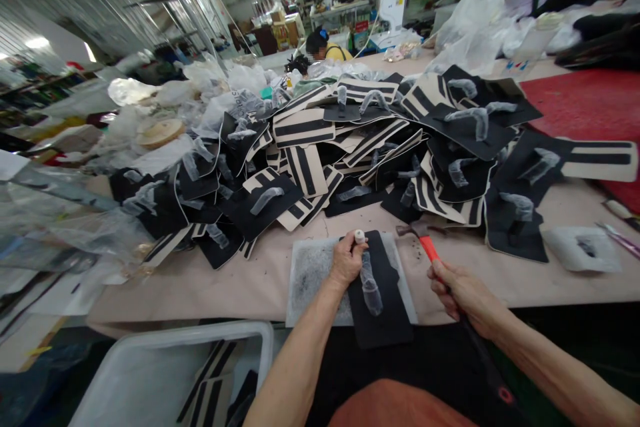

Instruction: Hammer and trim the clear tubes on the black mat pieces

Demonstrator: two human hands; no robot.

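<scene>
My left hand point(347, 259) is closed around a short tool with a white round top point(359, 235), held upright over the far end of a black panel point(385, 330). Its lower end is hidden by my fingers. A plastic-wrapped handle strap point(371, 290) runs along the panel just below that hand. Under the panel lies a pale, scuffed board point(310, 280), and the panel's near end hangs past it. To the right, my right hand point(463, 293) grips a claw hammer point(429, 247) by its orange and black handle, the head raised beside the board, apart from the panel.
A heap of black panels point(480, 137) with wrapped straps and cream, black-striped backs point(304, 128) covers the table behind. A white bin point(190, 332) holding striped pieces stands at lower left. Right are a plastic packet point(583, 249), scissors point(620, 240) and a red sheet point(590, 103). Co-workers sit beyond.
</scene>
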